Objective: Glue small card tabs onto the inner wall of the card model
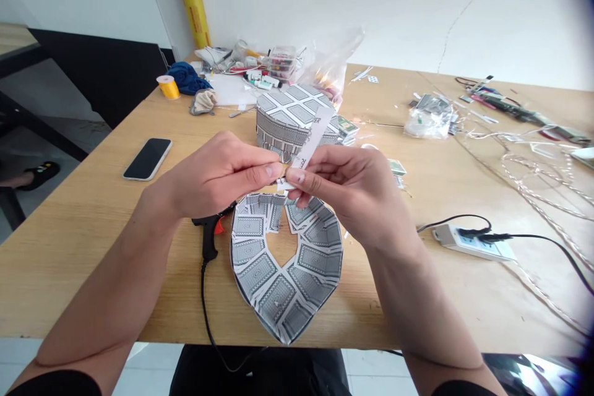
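Observation:
A white paper strip (315, 136) with dark print rises from between my hands. My right hand (341, 182) pinches its lower part between thumb and fingers. My left hand (227, 173) is closed at the strip's lower end, thumb against the forefinger; its fingertips nearly touch those of the right. Just below the hands lies an open, pointed ring-like form (278, 297) made of grey patterned playing cards, with raised sides and a hole in the middle. Behind the hands stands a many-sided card box (297, 105), partly hidden by them and the strip.
A black glue gun (210, 241) lies left of the card form, its cable running off the front edge. A phone (147, 159) is farther left. On the right are a power strip (476, 244) and twisted cords; clutter and a plastic bag (334, 62) stand behind.

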`<action>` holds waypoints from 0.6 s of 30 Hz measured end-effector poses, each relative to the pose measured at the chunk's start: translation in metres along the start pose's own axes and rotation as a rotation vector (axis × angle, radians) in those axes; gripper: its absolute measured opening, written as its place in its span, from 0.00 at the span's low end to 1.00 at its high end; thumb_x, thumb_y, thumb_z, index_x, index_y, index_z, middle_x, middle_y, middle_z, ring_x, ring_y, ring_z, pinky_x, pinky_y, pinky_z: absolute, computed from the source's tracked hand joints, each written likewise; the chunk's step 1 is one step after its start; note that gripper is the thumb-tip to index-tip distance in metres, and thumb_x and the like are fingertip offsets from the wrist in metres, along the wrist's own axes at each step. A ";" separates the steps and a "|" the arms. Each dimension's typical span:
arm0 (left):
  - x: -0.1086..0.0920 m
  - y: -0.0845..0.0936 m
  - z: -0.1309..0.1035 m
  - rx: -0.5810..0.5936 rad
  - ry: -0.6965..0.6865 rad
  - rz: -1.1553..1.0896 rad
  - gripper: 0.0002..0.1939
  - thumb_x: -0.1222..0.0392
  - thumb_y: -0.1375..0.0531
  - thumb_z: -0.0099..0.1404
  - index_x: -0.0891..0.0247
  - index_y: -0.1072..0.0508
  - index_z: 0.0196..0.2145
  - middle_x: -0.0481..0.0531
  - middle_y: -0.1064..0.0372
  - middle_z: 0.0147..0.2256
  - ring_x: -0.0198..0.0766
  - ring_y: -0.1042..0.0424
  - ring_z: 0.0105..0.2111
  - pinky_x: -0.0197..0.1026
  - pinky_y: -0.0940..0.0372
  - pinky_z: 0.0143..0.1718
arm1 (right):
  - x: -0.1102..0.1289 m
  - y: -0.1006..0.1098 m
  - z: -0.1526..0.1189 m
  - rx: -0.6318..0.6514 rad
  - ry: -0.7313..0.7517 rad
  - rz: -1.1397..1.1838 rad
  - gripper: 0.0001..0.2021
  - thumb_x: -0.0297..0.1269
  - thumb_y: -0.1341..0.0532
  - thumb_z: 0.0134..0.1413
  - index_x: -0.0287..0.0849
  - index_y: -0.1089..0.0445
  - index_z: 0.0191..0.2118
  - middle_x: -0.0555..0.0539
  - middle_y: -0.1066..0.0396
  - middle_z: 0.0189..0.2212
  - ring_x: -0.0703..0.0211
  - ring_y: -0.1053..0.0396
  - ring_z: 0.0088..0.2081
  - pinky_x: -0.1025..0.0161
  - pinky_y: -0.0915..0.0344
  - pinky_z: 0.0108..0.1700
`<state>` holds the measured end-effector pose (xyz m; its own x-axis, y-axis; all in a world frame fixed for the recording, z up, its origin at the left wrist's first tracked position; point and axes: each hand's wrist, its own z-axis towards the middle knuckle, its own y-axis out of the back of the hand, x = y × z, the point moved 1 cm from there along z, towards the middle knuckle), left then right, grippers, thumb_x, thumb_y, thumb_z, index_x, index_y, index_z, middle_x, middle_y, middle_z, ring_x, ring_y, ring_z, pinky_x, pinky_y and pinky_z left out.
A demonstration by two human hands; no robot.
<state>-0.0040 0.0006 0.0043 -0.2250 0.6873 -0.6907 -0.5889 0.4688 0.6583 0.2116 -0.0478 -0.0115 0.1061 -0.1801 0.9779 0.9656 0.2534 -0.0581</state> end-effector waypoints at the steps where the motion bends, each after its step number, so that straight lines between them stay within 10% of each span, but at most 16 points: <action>1: 0.000 0.000 0.000 -0.003 0.005 0.011 0.25 0.58 0.47 0.81 0.61 0.39 0.23 0.44 0.43 0.19 0.31 0.46 0.19 0.43 0.51 0.23 | -0.001 0.000 0.000 -0.005 0.000 0.000 0.14 0.45 0.20 0.54 0.40 0.17 0.35 0.48 0.20 0.27 0.61 0.22 0.28 0.64 0.21 0.31; 18: -0.010 -0.005 0.001 -0.010 0.081 -0.042 0.26 0.53 0.49 0.83 0.61 0.38 0.25 0.43 0.41 0.22 0.30 0.44 0.23 0.39 0.48 0.24 | 0.000 0.001 -0.002 -0.017 -0.002 -0.039 0.15 0.48 0.20 0.55 0.41 0.18 0.34 0.48 0.20 0.27 0.60 0.21 0.28 0.63 0.20 0.32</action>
<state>0.0015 -0.0079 0.0082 -0.2615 0.6197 -0.7400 -0.6067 0.4907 0.6254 0.2134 -0.0496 -0.0122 0.0683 -0.1880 0.9798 0.9728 0.2305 -0.0236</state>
